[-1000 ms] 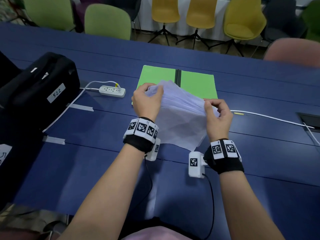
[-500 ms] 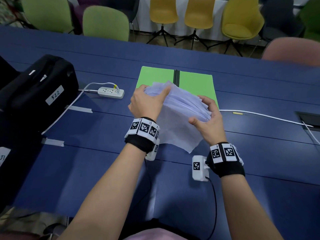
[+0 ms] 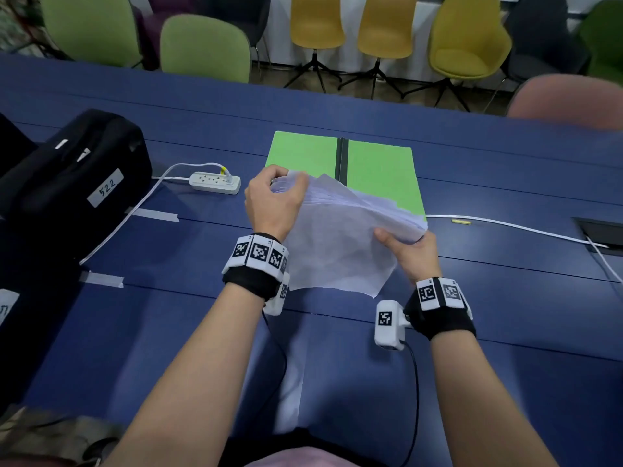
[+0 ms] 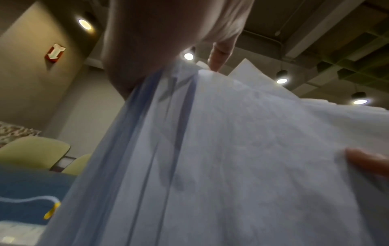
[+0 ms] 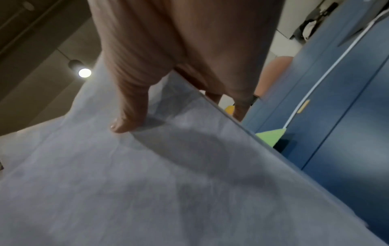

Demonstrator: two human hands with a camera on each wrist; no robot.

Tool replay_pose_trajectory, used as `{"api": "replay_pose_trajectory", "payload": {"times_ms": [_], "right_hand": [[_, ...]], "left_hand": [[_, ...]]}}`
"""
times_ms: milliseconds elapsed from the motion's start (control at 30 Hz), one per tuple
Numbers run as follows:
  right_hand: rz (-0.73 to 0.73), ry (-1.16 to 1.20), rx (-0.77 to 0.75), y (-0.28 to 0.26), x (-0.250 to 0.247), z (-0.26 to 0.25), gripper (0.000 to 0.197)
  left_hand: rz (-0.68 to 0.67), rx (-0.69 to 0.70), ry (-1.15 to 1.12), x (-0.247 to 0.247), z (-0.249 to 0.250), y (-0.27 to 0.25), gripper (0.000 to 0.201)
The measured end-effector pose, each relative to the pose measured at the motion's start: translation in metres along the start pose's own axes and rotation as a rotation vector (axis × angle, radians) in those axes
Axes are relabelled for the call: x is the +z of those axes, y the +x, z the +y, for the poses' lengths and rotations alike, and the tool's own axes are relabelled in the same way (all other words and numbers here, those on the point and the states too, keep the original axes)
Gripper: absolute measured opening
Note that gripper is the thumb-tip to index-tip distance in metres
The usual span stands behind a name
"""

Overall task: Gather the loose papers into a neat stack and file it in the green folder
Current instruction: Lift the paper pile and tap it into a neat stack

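Note:
A bundle of white papers (image 3: 340, 244) stands tilted on its lower edge on the blue table (image 3: 135, 332), its sheets uneven at the top. My left hand (image 3: 274, 203) grips the bundle's upper left corner. My right hand (image 3: 409, 246) holds its right edge, thumb on the near face and fingers behind. The green folder (image 3: 381, 173) lies open and flat just beyond the papers, a dark spine down its middle. In the left wrist view the papers (image 4: 242, 149) fill the frame. In the right wrist view my thumb presses on the sheet (image 5: 168, 183), with a folder corner (image 5: 270, 135) beyond.
A black case (image 3: 70, 183) labelled 522 sits at the left, and a white power strip (image 3: 215, 182) with its cable lies left of the folder. Another white cable (image 3: 505, 225) runs right toward a table hatch (image 3: 603, 230). Chairs line the far side.
My right hand has slid down the bundle's right edge, from pinching the top to holding lower with the thumb in front. The left hand has stayed at the upper left corner.

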State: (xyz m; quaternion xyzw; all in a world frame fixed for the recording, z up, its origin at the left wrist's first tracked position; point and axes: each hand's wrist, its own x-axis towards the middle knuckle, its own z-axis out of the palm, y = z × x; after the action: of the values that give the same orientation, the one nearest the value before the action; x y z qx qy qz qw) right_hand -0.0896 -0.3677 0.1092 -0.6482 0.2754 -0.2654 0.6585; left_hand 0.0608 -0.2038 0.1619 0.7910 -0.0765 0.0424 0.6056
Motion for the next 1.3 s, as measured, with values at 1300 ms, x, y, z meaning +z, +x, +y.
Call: {"api": "replay_pose_trajectory", "payload": {"times_ms": [1300], "right_hand": [[-0.016,0.011,0.051,-0.008,0.01,0.017,0.024]], "left_hand": [[-0.014,-0.268,-0.293,-0.012,-0.011,0.001,0.025]]}}
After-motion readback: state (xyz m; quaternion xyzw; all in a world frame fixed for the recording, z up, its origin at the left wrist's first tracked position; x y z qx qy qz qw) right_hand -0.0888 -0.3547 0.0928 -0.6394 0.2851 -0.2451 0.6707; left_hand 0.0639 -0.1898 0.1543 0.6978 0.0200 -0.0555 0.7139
